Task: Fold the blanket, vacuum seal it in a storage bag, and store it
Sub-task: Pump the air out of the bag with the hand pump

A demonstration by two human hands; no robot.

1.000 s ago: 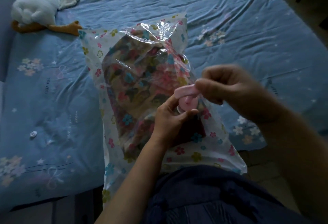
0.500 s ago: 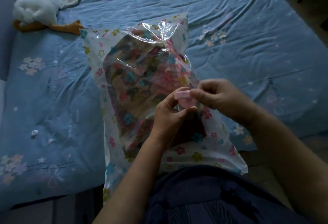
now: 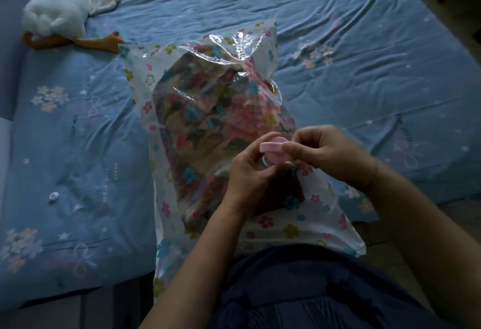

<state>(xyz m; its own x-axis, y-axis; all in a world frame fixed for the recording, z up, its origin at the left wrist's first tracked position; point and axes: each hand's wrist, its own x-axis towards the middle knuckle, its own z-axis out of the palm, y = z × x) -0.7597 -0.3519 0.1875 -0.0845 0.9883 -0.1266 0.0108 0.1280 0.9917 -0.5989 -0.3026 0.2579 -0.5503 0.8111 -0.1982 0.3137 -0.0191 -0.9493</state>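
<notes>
1. The left hand (image 3: 250, 177) curls its fingers round the base of the pink valve (image 3: 273, 160). This grip probably steadies the valve and lifts the film clear of the cloth beneath.
2. The right hand (image 3: 328, 151) pinches the pink cap (image 3: 270, 146) between thumb and forefinger. The cap is held tilted right at the top of the valve (whether it is going on or coming off cannot be told).
3. The valve sits in the near part of the storage bag (image 3: 299, 229). The bag lies lengthwise on the bed (image 3: 364, 42), with its near end hanging over the edge toward the person's dark garment (image 3: 312, 289). That likely brings the valve within easy reach of both hands.
4. The blanket (image 3: 208, 125) is folded inside the bag and fills its middle. The film around it is loose and puffy at the far end, so the air seems not yet drawn out.
5. A plush toy (image 3: 59, 11) lies at the bed's far left corner, and a small white disc (image 3: 53, 196) rests on the sheet to the left. Both are well apart from the bag.
</notes>
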